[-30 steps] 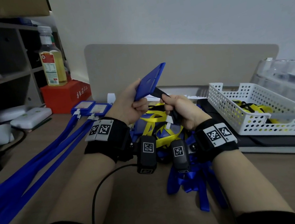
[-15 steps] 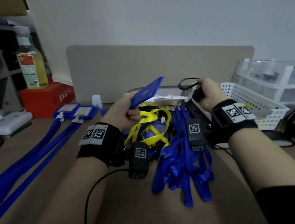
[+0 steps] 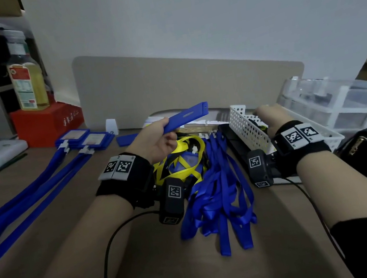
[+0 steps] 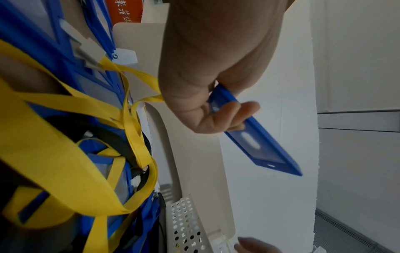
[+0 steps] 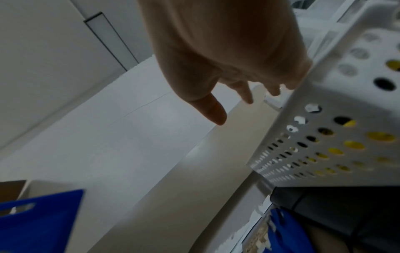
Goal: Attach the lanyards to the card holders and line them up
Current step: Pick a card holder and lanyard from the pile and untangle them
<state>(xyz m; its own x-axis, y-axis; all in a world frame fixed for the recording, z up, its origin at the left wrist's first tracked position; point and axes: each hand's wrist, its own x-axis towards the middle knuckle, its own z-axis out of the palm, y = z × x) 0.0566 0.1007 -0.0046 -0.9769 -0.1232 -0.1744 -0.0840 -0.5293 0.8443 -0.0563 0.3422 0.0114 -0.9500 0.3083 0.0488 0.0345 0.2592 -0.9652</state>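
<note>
Here the left hand (image 3: 159,143) pinches a blue card holder (image 3: 185,116); the right hand (image 5: 227,56) hangs loosely open, empty.

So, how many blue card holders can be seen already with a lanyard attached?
2: both finished blue plastic card holders lie side by side at the desk's far left, blue lanyards trailing toward the viewer. More may be hidden in the tangled pile.

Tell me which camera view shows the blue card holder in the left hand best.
The left wrist view: the card holder fills the middle, with its slot and the left hand gripping it. The head view shows it nearly edge-on; the right wrist view catches only a corner.
</note>
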